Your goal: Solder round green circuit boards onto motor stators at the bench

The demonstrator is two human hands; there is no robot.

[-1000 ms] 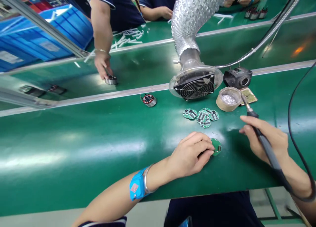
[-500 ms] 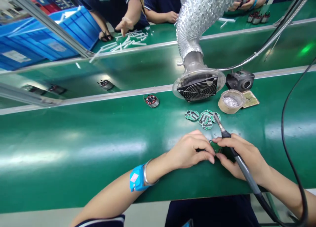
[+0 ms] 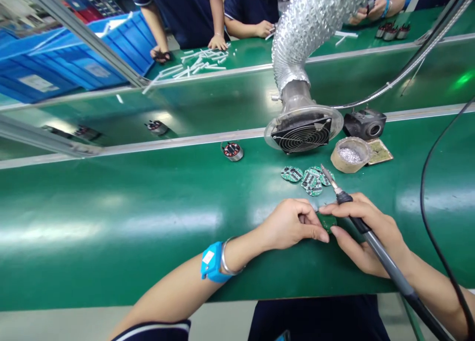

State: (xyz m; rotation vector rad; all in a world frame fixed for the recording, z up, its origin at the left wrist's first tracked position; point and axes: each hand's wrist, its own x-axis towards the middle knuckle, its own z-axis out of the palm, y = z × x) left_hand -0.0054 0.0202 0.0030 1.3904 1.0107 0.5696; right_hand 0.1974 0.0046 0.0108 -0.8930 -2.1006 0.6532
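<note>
Between my two hands is a small round green circuit board (image 3: 328,222), its plain side facing up. My left hand (image 3: 291,224) pinches the board's left edge between thumb and fingers. At the other edge, the thumb and a fingertip of my right hand (image 3: 374,234) touch the board. A soldering iron (image 3: 378,247) also rests in my right hand, its tip pointing up and away from me. Just beyond the tip lie several round circuit boards (image 3: 312,181) in an overlapping group. A blue wrist strap (image 3: 215,263) is on my left wrist.
A fume extractor (image 3: 303,133) hangs over the bench. Right of it stand a solder-filled round container (image 3: 349,154), a yellowish tray (image 3: 379,152) and a dark iron holder (image 3: 365,123). A motor stator (image 3: 232,151) sits left. Co-workers' hands (image 3: 218,41) and white strips (image 3: 198,64) are across the divider.
The green board shows more between my hands, and my right thumb has shifted along its edge. The view has moved slightly. A co-worker's raised hand is now down on the far table.
</note>
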